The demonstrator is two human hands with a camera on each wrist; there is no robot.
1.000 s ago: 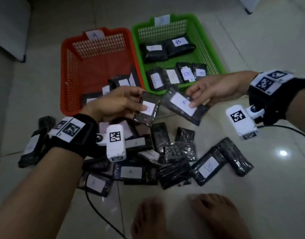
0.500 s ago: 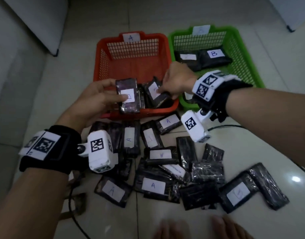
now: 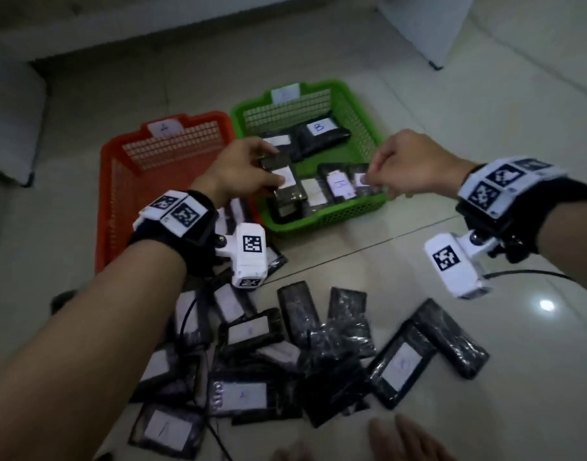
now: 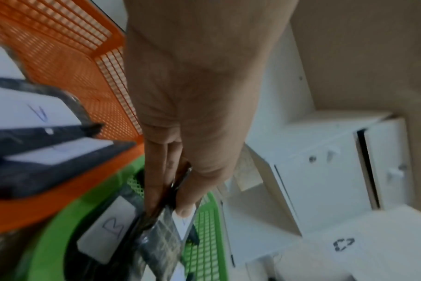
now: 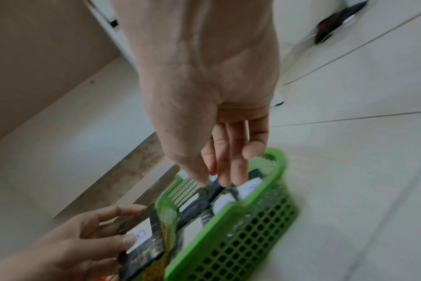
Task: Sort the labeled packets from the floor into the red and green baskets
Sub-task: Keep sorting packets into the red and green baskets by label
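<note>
My left hand (image 3: pixel 268 168) pinches a black packet (image 3: pixel 285 183) with a white label, thumb on the label, over the left side of the green basket (image 3: pixel 318 222). The left wrist view shows that hand (image 4: pixel 171 205) gripping the packet (image 4: pixel 161 237) above a packet marked B. My right hand (image 3: pixel 376 176) hovers over the green basket's right front corner and holds nothing. Its fingers (image 5: pixel 237 171) hang loosely above the packets inside. The red basket (image 3: pixel 102 194), tagged A, stands to the left with packets at its near end. Several labeled packets (image 3: pixel 285 361) lie heaped on the floor.
The baskets stand side by side on a pale tiled floor. Bare feet (image 3: pixel 401 440) show at the bottom edge. A black cable (image 3: pixel 534 272) runs from the right wrist. White furniture (image 3: pixel 425 24) stands at the far right, a grey cushion (image 3: pixel 9 121) at the left.
My left hand carried its packet from the red basket's front to above the green basket. My right hand let go of its packet in the red basket and moved right.
</note>
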